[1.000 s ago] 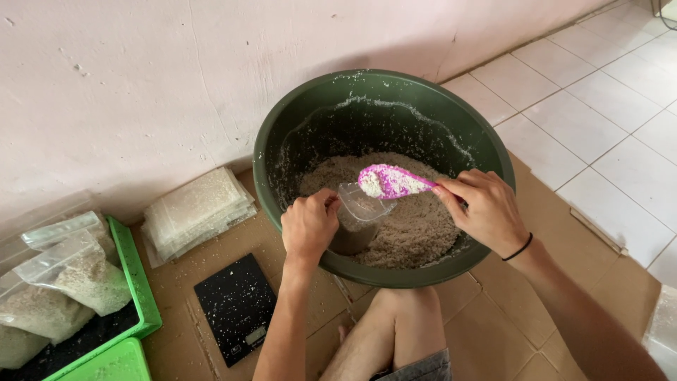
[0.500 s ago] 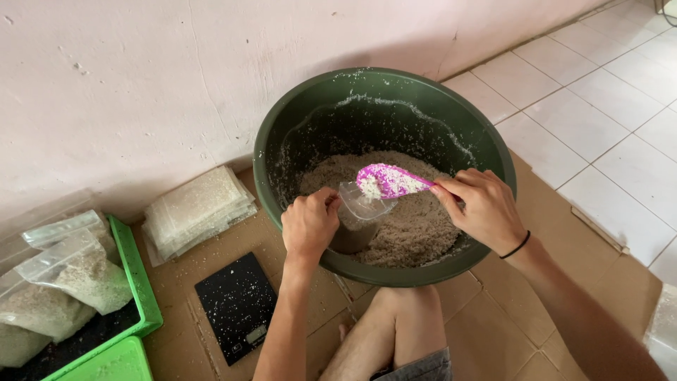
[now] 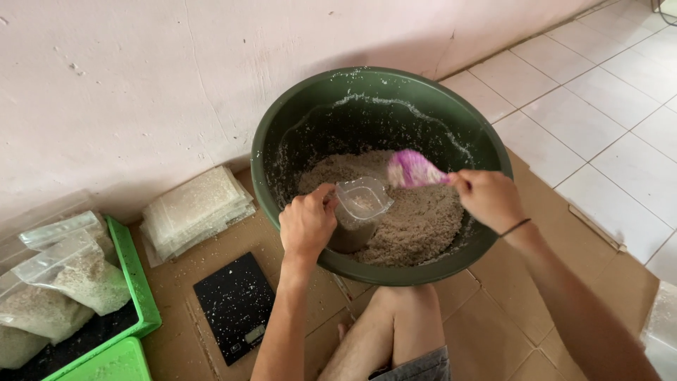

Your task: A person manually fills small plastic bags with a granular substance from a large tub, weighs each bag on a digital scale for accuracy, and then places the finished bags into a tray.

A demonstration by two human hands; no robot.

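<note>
My left hand is clamped on the open bag inside the bowl, right hand fingers closed on the pink scoop just beside it w/ grain, so a tilted bag mouth could prob. spill some.

My arms are bare, no sleeves on either. A thin dark band circles my right wrist, just behind my right hand. My left hand wears nothing. Grey shorts cover my thigh below the band.
</note>
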